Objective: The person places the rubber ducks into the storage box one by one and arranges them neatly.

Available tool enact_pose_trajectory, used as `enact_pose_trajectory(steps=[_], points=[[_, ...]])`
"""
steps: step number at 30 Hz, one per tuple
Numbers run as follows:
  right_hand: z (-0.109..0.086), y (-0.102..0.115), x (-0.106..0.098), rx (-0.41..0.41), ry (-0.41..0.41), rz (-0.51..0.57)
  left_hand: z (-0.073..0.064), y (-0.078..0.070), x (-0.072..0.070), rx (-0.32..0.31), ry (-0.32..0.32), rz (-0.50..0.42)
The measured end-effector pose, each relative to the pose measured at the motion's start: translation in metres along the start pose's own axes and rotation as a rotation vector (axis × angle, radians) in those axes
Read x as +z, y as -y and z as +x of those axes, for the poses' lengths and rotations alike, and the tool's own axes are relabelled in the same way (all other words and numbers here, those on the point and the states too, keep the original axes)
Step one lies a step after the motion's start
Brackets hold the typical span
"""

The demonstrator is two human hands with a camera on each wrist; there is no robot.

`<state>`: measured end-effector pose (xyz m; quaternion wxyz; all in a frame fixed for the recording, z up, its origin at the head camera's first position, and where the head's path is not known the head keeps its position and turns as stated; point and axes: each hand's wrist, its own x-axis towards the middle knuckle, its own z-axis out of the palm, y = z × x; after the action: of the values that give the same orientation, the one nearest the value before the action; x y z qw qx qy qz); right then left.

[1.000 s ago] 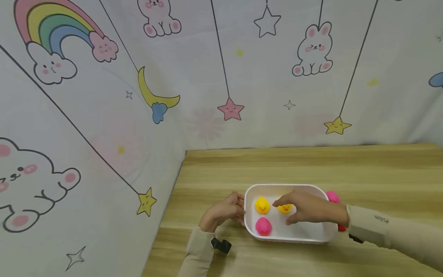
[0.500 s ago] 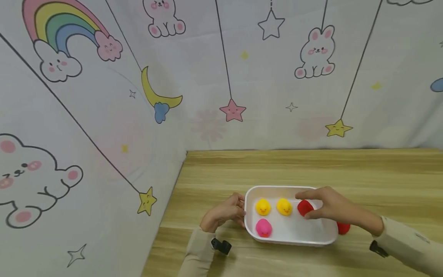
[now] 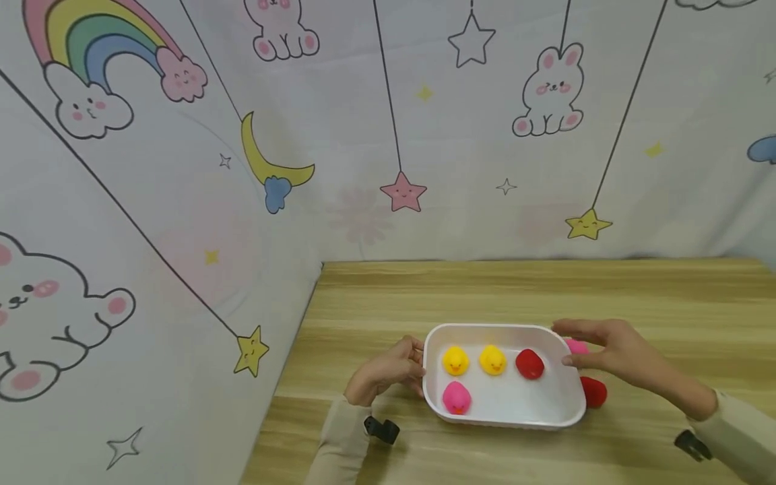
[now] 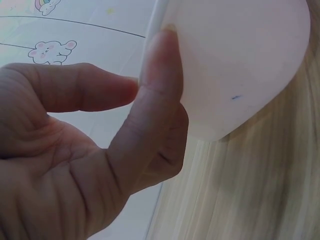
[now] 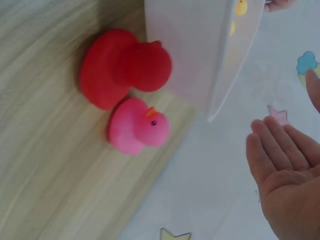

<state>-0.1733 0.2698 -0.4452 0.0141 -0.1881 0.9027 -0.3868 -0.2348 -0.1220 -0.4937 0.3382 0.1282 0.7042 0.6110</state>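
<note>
At its left end my left hand [image 3: 388, 370] pinches the rim of a white plastic tub [image 3: 524, 409], the fingers at either side of the wall in the left wrist view. Two yellow rubber ducks [image 3: 455, 360] sit inside in a row with a red rubber duck [image 3: 529, 364]. A pink rubber duck [image 3: 457, 397] is below them, nearer me. Over the tub's right end hovers my right hand [image 3: 630, 360], thumb and fingers apart, holding nothing. Beyond that end stand another red duck [image 5: 107, 70] and another pink duck [image 5: 127, 127], partly hidden in the head view.
The wood-grain table [image 3: 485, 289] runs back to a white cloth [image 3: 473, 141] printed with rabbits and stars. More of this cloth covers the left side. Small black devices [image 3: 382, 430] are strapped at both wrists.
From over the yellow ducks my right hand has moved right, off the red duck in the tub, to the tub's right end. The left hand keeps its hold on the rim.
</note>
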Motion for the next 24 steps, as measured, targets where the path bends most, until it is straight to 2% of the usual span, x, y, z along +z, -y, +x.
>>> enact_pose_trajectory(steps=[5, 10, 18, 24], points=[[-0.002, -0.016, -0.002, 0.069, -0.065, 0.017, -0.001, -0.002, 0.000, -0.004, 0.000, -0.005], [-0.003, -0.035, -0.002, 0.092, -0.094, -0.031, -0.002, -0.002, 0.000, -0.010, 0.003, -0.012], [-0.002, -0.063, 0.006, 0.128, -0.042, -0.106, -0.003, -0.002, 0.002, -0.004, 0.009, -0.019], [0.000, -0.077, 0.013, 0.083, -0.033, -0.178, 0.000, -0.002, 0.001, 0.000, 0.011, -0.007]])
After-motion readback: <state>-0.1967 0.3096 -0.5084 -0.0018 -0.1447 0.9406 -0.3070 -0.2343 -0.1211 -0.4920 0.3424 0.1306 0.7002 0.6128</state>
